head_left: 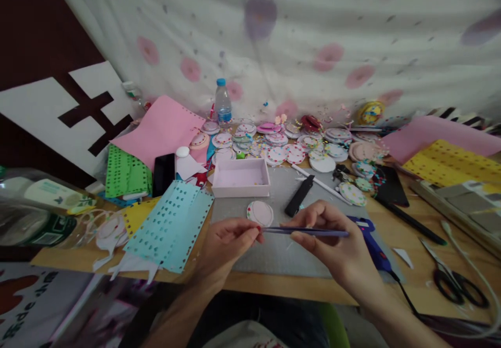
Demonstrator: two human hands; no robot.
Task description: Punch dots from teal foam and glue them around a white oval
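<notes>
Between the fingers of my right hand [332,236] is a pair of dark blue tweezers [305,231], held level with the tips pointing left. My left hand [233,241] pinches a tiny red piece [259,228] right at the tweezer tips; its exact shape is too small to make out. Just beyond the fingertips, a pale round disc [260,213] with a few coloured bits on its left edge lies on the grey cutting mat [282,262]. Behind the disc stands an open white box [241,178], and a black utility knife [299,195] lies to its right.
Several decorated discs [276,138] crowd the back, near a water bottle [223,103]. Punched blue sheets [172,225] and a phone [164,170] are on the left. A blue glue gun [371,243], its cord, scissors [454,280] and a black pen [410,220] lie on the right.
</notes>
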